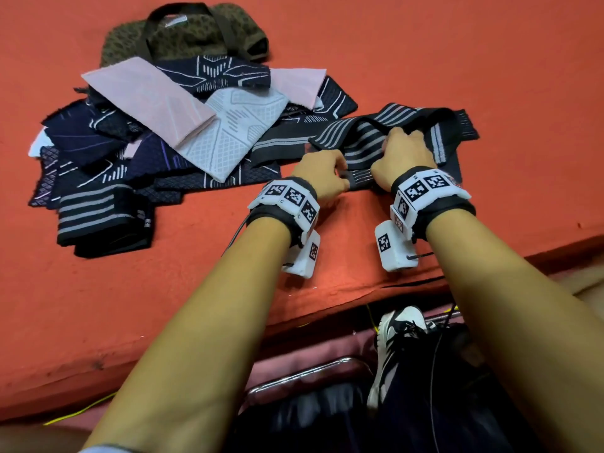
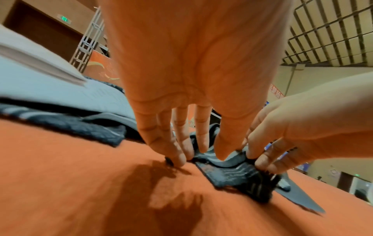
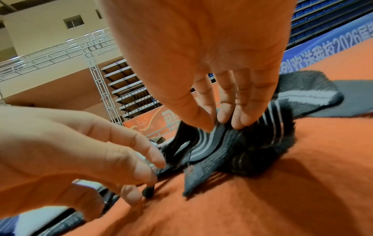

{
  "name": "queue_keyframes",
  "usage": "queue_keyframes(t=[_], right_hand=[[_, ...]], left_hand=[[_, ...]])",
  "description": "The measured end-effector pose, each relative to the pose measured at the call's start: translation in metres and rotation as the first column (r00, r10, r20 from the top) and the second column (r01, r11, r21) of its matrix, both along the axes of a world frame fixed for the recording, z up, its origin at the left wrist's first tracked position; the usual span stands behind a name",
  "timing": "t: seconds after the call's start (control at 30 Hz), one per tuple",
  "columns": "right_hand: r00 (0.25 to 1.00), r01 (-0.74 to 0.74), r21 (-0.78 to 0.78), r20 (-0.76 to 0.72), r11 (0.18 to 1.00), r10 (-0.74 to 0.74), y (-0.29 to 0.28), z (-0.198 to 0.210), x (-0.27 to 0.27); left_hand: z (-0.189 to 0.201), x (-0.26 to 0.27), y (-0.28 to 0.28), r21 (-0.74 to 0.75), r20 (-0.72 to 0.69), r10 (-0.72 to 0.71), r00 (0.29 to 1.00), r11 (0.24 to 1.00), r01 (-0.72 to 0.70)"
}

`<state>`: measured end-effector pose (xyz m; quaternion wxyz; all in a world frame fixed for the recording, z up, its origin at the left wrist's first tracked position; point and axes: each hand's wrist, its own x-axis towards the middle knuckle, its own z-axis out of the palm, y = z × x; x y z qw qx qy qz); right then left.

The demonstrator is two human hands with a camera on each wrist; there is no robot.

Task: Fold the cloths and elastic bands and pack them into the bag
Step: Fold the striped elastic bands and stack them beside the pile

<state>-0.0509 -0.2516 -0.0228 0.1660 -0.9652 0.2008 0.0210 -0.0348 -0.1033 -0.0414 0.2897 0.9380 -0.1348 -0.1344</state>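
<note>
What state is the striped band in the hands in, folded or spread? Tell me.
Partly folded. The striped band is doubled over at the near end, where the left hand and right hand pinch it; the rest trails loose.

Counting what lies on the orange table

Two hands, one olive bag [image 1: 183, 34], two striped elastic bands: one folded [image 1: 104, 220], one being handled [image 1: 392, 132]. Two pink cloths [image 1: 147, 99] show, one white patterned cloth [image 1: 238, 135]; the dark patterned cloths overlap too much to count.

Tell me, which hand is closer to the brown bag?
Left. The left hand is below the brown bag, slightly right; the right hand is farther right. Both grip the striped elastic band.
</note>
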Motion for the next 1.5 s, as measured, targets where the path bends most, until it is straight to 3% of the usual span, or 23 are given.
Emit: queue_keyframes(t=[0.1,0.23,0.33,0.57,0.73,0.87,1.03,1.2,1.37,1.5], right_hand=[[0.998,0.045,-0.017,-0.035,0.999,-0.046,-0.003,-0.007,-0.004],[0.991,-0.021,0.009,-0.133,1.0,0.022,0.0,-0.016,-0.006],[0.989,-0.089,0.052,-0.114,0.995,0.095,0.004,-0.017,-0.002],[0.975,-0.211,0.174,-0.032,0.962,0.22,0.012,-0.013,0.001],[0.947,-0.3,0.238,-0.038,0.924,0.318,0.023,-0.015,0.001],[0.969,-0.242,0.194,0.007,0.951,0.246,0.023,-0.016,0.001],[0.986,-0.137,0.122,-0.075,0.983,0.147,0.024,-0.018,0.005],[0.964,-0.222,0.169,-0.108,0.96,0.242,0.032,-0.019,0.009],[0.946,-0.31,0.184,-0.037,0.933,0.322,0.051,-0.018,0.011],[0.939,-0.315,0.192,-0.078,0.929,0.335,0.066,-0.021,0.005]], left_hand=[[-0.003,-0.002,-0.015,-0.019,-0.024,-0.034,0.999,0.999,0.034],[-0.011,-0.004,-0.025,0.02,-0.064,-0.052,0.997,0.998,0.054],[-0.014,-0.002,-0.026,0.042,-0.092,0.0,0.996,0.999,0.004],[-0.011,0.002,-0.015,-0.06,-0.061,0.077,0.995,0.995,-0.08],[-0.01,0.002,-0.002,-0.1,0.037,0.141,0.989,0.985,-0.137],[-0.011,0.002,0.003,-0.123,0.013,0.139,0.99,0.983,-0.137],[-0.01,0.002,0.012,-0.16,0.018,0.176,0.984,0.972,-0.171],[-0.007,0.001,0.052,-0.204,0.039,0.299,0.953,0.936,-0.285],[-0.013,-0.011,0.102,-0.169,-0.002,0.411,0.912,0.898,-0.406],[-0.01,-0.014,0.101,-0.161,-0.1,0.324,0.941,0.928,-0.337]])
